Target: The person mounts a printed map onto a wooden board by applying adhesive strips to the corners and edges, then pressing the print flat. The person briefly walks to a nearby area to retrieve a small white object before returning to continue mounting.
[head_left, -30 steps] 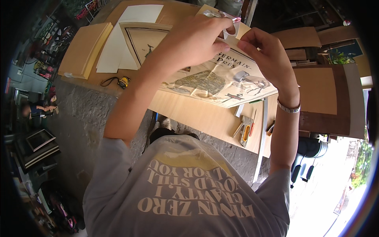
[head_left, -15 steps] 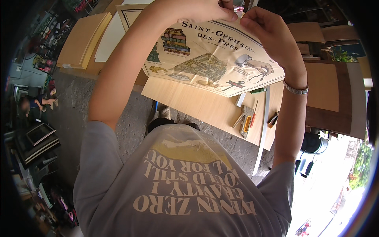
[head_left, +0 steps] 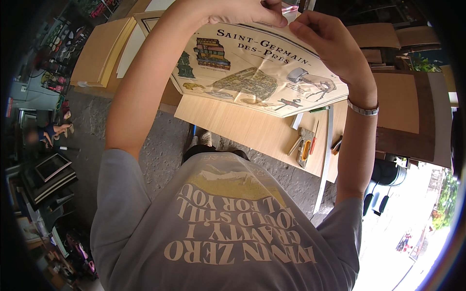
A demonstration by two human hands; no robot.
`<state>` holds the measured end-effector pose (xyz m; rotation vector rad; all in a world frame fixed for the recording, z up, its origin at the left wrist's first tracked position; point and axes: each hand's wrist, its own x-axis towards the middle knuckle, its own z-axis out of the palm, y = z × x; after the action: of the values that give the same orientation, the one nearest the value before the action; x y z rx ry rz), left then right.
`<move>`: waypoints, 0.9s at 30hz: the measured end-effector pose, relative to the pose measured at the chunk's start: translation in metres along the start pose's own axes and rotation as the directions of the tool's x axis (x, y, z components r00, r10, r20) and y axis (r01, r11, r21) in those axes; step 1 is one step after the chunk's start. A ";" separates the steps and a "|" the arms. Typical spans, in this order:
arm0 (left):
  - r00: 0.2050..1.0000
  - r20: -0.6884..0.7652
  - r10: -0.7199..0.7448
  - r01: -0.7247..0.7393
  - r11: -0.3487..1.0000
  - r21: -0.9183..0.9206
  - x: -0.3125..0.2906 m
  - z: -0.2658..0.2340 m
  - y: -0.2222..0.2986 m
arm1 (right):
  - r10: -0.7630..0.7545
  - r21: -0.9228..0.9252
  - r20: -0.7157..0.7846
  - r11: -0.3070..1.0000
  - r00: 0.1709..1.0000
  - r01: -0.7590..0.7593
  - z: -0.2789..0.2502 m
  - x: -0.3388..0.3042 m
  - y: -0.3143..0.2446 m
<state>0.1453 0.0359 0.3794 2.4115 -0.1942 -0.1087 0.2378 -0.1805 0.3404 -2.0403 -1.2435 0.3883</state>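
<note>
A cream illustrated poster point(head_left: 238, 68) with dark lettering, drawings and a dark border stands tilted over the pale wooden tabletop. Creases run across its middle. At its far upper edge my left hand point(head_left: 252, 12) is closed, its thumb and fingertips pinching near the border. Close beside it, my right hand point(head_left: 325, 36) curls its thumb and fingers at the same edge, a bracelet on the wrist. A small pink and whitish thing point(head_left: 290, 8) shows just behind the fingertips; I cannot tell what it is. My forearm covers the poster's left side.
On the pale tabletop point(head_left: 223, 121) lie a yellow-and-grey utility knife point(head_left: 304, 148), a red slender tool point(head_left: 313, 138) and a long metal ruler point(head_left: 326, 160) jutting past the near edge. Brown boards point(head_left: 395, 102) stand at right, board stacks point(head_left: 102, 51) at left. Dark frames point(head_left: 51, 169) lie lower left.
Both hands and the poster's upper part have shifted slightly left. The fingers remain closed at the edge, and the tools on the table lie as before.
</note>
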 end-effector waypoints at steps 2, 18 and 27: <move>1.000 0.013 -0.025 0.025 1.000 0.009 -0.001 -0.001 0.003 | 0.013 0.008 0.004 1.000 1.000 -0.013 0.000 0.000 0.000; 0.996 0.083 -0.035 0.031 0.999 0.043 0.007 -0.003 -0.002 | 0.064 0.034 0.040 0.997 0.997 -0.065 -0.002 0.004 0.005; 0.999 0.004 0.049 -0.049 0.999 -0.012 0.012 0.004 -0.020 | 0.099 0.045 0.050 0.994 0.994 -0.101 -0.001 0.006 0.007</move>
<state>0.1585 0.0458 0.3629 2.3931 -0.2535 -0.0931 0.2458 -0.1777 0.3362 -2.0693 -1.1523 0.5115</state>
